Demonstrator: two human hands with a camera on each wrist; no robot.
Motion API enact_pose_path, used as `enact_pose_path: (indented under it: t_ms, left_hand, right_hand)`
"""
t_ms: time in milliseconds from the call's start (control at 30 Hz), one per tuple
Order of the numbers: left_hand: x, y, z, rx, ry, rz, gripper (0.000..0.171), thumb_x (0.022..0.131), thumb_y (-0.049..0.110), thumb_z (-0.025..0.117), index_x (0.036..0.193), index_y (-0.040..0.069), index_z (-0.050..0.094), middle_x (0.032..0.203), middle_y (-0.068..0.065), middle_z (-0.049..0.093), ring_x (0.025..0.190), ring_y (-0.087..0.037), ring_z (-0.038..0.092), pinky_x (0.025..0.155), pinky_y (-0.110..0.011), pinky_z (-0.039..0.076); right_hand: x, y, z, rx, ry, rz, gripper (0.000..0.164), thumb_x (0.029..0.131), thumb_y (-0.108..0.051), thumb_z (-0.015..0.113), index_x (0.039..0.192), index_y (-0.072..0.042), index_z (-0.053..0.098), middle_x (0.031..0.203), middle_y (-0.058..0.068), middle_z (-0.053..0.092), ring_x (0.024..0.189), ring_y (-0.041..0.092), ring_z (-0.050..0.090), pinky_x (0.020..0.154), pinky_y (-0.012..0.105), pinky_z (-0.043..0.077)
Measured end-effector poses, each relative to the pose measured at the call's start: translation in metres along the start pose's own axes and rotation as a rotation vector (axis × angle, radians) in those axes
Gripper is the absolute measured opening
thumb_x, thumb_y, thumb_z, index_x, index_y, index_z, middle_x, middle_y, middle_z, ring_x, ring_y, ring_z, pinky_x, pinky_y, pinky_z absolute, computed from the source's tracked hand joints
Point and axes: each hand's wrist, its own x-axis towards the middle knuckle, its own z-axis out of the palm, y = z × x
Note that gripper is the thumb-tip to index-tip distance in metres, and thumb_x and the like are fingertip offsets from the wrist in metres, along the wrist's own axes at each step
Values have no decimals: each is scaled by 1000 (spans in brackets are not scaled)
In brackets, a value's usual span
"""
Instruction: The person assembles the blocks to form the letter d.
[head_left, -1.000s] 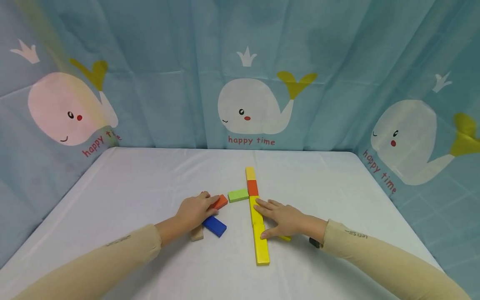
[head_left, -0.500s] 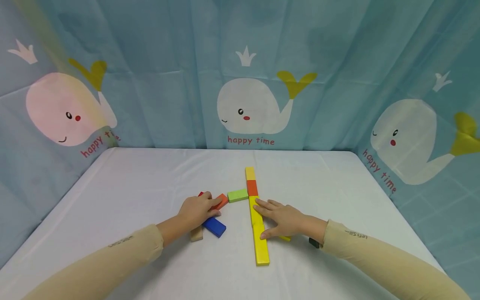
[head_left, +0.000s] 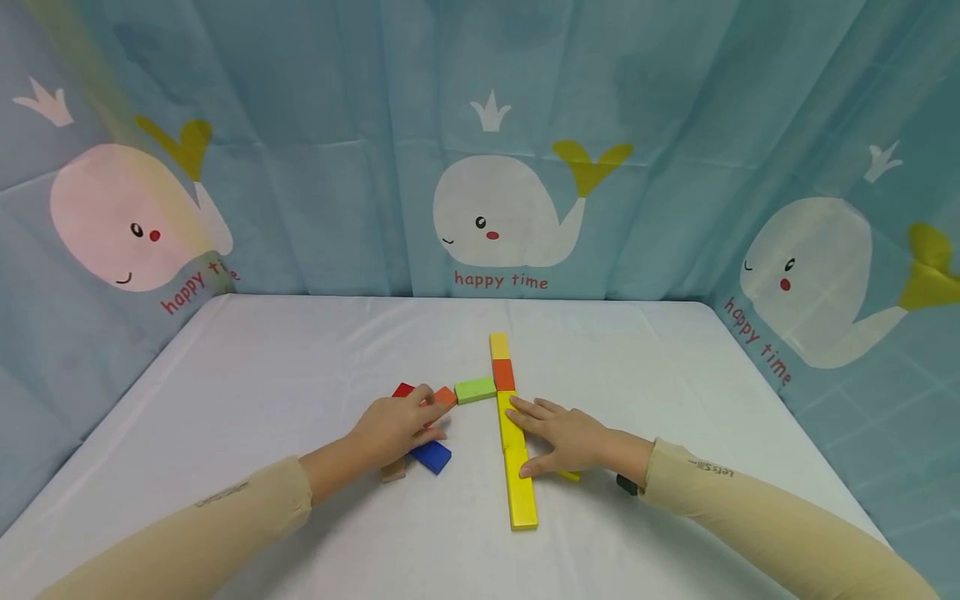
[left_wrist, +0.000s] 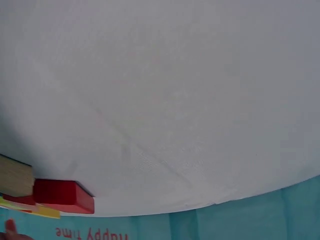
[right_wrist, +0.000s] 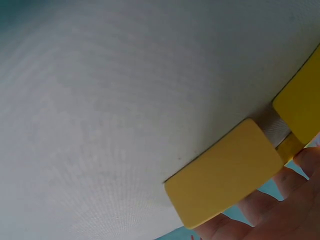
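In the head view my left hand (head_left: 390,427) has its index finger and thumb around an orange block (head_left: 447,395); the fingers cover part of it. A light green block (head_left: 476,390) lies at the orange block's right end. A red block (head_left: 402,389) shows behind the hand, a blue block (head_left: 432,457) and a wooden block (head_left: 393,471) in front of it. My right hand (head_left: 566,435) lies with spread fingers, touching a yellow block (head_left: 511,425) and, with the thumb, a nearer yellow block (head_left: 522,504). In the right wrist view fingers (right_wrist: 257,205) show beside a pale yellow block (right_wrist: 225,175).
A red-orange block (head_left: 504,375) and a small yellow block (head_left: 499,346) continue the yellow row towards the back. Another yellow block (head_left: 570,475) peeks out under the right hand, and a dark block (head_left: 626,484) by the right sleeve. A curtain (head_left: 337,208) surrounds the white table (head_left: 300,350).
My left hand has shifted slightly to the right, and the orange block has moved a little towards the green one. More of the red block shows. The right hand stays in place.
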Motion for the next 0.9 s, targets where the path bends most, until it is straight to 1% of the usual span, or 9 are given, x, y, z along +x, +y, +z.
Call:
enact_pose_path:
  t_ms: [33, 133, 267, 333, 400, 500, 633, 800, 900]
  left_hand:
    - [-3, 2, -1, -11, 6, 54, 38, 86, 40, 73, 113, 15, 71, 96, -4, 57, 48, -8, 44, 47, -17, 38]
    - [-11, 10, -4, -33, -78, 165, 40, 88, 42, 70, 121, 19, 69, 105, -4, 60, 49, -7, 47, 48, -15, 39]
    - [-18, 23, -7, 40, -260, 176, 45, 92, 50, 60, 130, 27, 62, 121, -3, 59, 56, -9, 53, 53, -19, 44]
    - [-20, 27, -6, 63, -303, 161, 45, 92, 52, 58, 131, 28, 62, 124, -3, 59, 63, -10, 58, 56, -21, 45]
    - [-23, 27, -5, 83, -296, 169, 41, 93, 50, 58, 129, 29, 64, 125, -1, 60, 70, -11, 62, 57, -22, 42]
    - [-29, 22, -4, 119, -238, 225, 33, 94, 43, 62, 122, 28, 68, 126, 2, 61, 69, -10, 62, 57, -19, 37]
    - [-37, 13, -7, 180, -242, 291, 36, 87, 26, 74, 122, 28, 68, 133, 4, 58, 78, -10, 65, 67, -18, 48]
    - [-47, 2, -14, 118, -307, 301, 50, 81, 11, 79, 127, 26, 66, 140, 2, 54, 86, -9, 67, 68, -23, 53]
    - [-53, -9, -14, 74, -286, 328, 50, 81, 8, 78, 127, 25, 66, 139, 2, 54, 79, -7, 67, 61, -19, 49]
  right_hand:
    - [0, 0, 0, -2, -1, 1, 88, 83, -61, 65, 154, -21, 31, 161, -3, 19, 144, 32, 23, 103, 62, 30]
    - [0, -1, 0, -4, -3, 5, 88, 83, -61, 65, 154, -22, 31, 161, -4, 19, 144, 32, 23, 103, 61, 30]
    - [-1, -1, -1, 0, -4, 9, 88, 83, -61, 65, 154, -21, 31, 161, -3, 19, 144, 32, 23, 104, 61, 30]
    - [-1, -1, -1, 3, -3, 3, 88, 83, -61, 64, 154, -21, 31, 161, -3, 19, 144, 32, 22, 104, 60, 30]
    - [-1, -1, -1, 7, -2, -4, 88, 84, -61, 64, 154, -21, 31, 161, -3, 19, 144, 32, 22, 104, 60, 30]
    - [-1, 0, -1, 9, -3, -12, 88, 84, -61, 64, 154, -21, 30, 161, -3, 18, 144, 32, 21, 104, 60, 30]
    - [0, 1, 0, 9, -4, -13, 88, 84, -61, 63, 154, -21, 29, 161, -3, 17, 145, 31, 21, 103, 61, 30]
    - [1, 3, 1, 6, -4, -17, 88, 84, -62, 63, 154, -21, 29, 162, -4, 17, 145, 31, 21, 103, 61, 30]
    - [0, 2, 0, 11, -6, -17, 88, 84, -62, 63, 154, -21, 29, 161, -3, 17, 145, 32, 21, 103, 62, 29]
